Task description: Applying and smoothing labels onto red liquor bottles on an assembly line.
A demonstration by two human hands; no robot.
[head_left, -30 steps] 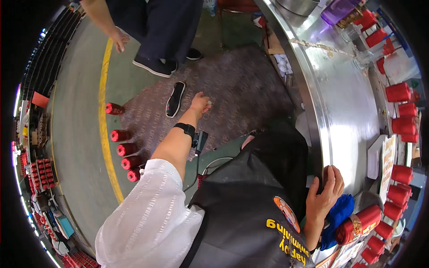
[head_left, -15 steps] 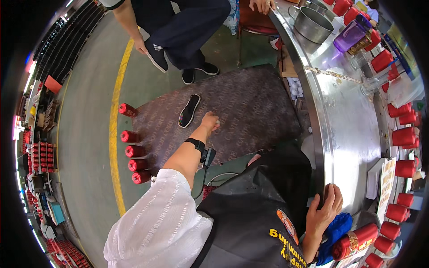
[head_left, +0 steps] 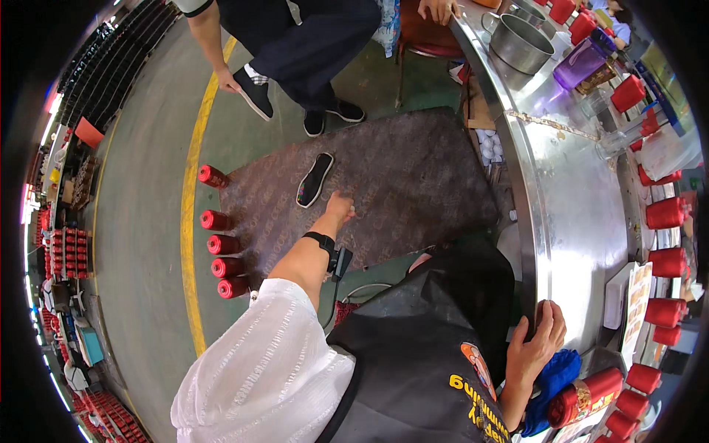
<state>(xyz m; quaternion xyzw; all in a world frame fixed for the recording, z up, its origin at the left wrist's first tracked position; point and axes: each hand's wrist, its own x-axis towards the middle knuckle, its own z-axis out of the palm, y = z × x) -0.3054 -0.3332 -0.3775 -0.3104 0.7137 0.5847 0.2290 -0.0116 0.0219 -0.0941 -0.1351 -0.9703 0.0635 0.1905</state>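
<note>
My left hand [head_left: 340, 206] reaches over a dark brown printed board on the floor, its fingers curled in. Whether anything small sits inside them is hidden. Just beyond it and to the left lies a black shoe [head_left: 315, 179] with a pale rim, apart from my fingers. On the near edge of the steel table [head_left: 583, 199] rests my right hand [head_left: 538, 345], fingers stretched out and holding nothing. Beside that wrist are a blue cloth [head_left: 552, 384] and a red wrapped cylinder [head_left: 587, 397].
A seated person touches the black shoe [head_left: 253, 94] on their raised foot. Several red cylinders [head_left: 223, 244] line the left side of the brown board [head_left: 413, 177]. A metal pot [head_left: 521, 44] and purple bottle [head_left: 582, 63] stand at the table's far end.
My left hand has shifted slightly left and down, still curled. The other person's raised foot and hand have moved a little left. My right hand stays on the table edge.
</note>
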